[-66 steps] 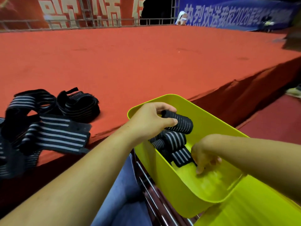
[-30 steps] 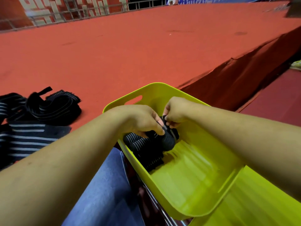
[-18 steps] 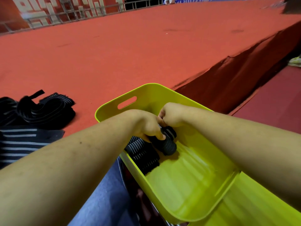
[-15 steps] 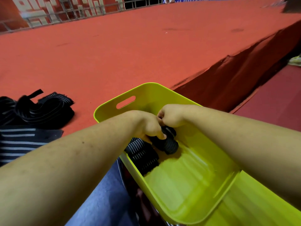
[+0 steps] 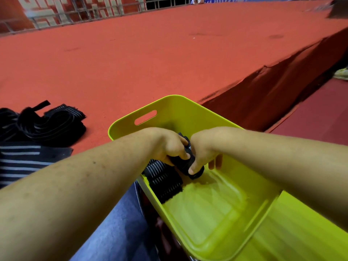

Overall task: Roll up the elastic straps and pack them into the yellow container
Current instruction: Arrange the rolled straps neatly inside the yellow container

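The yellow container point(image 5: 216, 213) sits tilted on my lap, its handle slot at the far wall. Inside it, my left hand point(image 5: 170, 146) and my right hand point(image 5: 202, 150) both grip one rolled black strap point(image 5: 185, 164) near the far left corner. Two more rolled straps with white stripes point(image 5: 162, 180) lie against the container's left wall, just below the held roll. Loose black striped straps point(image 5: 37, 132) lie in a pile on the red stage surface at the left.
The red carpeted stage point(image 5: 150, 59) stretches ahead, its edge dropping off to a darker red floor point(image 5: 318, 113) at the right. A metal railing point(image 5: 94, 12) runs along the far side. My blue-jeaned leg point(image 5: 120, 228) is under the container.
My left hand carried the rolled strap down into the container and my right hand came up to join it. Both now hold the roll low beside the other rolls.
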Available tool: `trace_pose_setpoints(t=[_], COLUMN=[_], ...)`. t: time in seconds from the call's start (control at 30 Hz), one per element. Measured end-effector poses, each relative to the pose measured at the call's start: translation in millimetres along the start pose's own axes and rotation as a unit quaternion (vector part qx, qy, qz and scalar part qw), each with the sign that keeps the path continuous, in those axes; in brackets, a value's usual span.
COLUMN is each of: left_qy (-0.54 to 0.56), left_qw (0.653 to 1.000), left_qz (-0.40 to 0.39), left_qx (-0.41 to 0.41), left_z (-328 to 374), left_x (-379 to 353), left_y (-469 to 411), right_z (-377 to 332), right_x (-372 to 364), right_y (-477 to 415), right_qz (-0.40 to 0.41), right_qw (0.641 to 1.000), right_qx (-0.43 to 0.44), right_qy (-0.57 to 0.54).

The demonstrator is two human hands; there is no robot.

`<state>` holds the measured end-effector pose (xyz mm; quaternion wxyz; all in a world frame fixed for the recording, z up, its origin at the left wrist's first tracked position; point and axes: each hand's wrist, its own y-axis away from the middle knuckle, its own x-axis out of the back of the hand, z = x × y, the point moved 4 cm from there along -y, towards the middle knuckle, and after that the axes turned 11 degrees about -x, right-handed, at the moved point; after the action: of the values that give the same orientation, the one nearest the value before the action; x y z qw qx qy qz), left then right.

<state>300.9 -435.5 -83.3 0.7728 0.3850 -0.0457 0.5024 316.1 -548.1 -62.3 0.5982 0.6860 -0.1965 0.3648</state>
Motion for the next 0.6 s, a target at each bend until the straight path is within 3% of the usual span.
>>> trace_pose_setpoints(t=[0.17,0.47,0.6], left_qy=[0.000,0.046,0.036], left_qw=[1.000,0.999,0.999], left_qz=[0.002,-0.001,-0.010], left_qx=[-0.001,-0.007,-0.005], left_z=[1.9,1.0,4.2], left_x=[-0.1,3.0,-0.6], left_y=[5.0,11.3,14.1], right_z=[-3.9,4.2,5.0], right_x=[-2.8,-5.4,-1.5], right_y=[-0.4,-10.7,-10.2], right_qz=[0.064,0.039,0.059], right_qw=[0.998,0.999,0.998], right_qx=[-0.015,0.001,-0.005], right_qy=[0.010,-0.035,-0.003])
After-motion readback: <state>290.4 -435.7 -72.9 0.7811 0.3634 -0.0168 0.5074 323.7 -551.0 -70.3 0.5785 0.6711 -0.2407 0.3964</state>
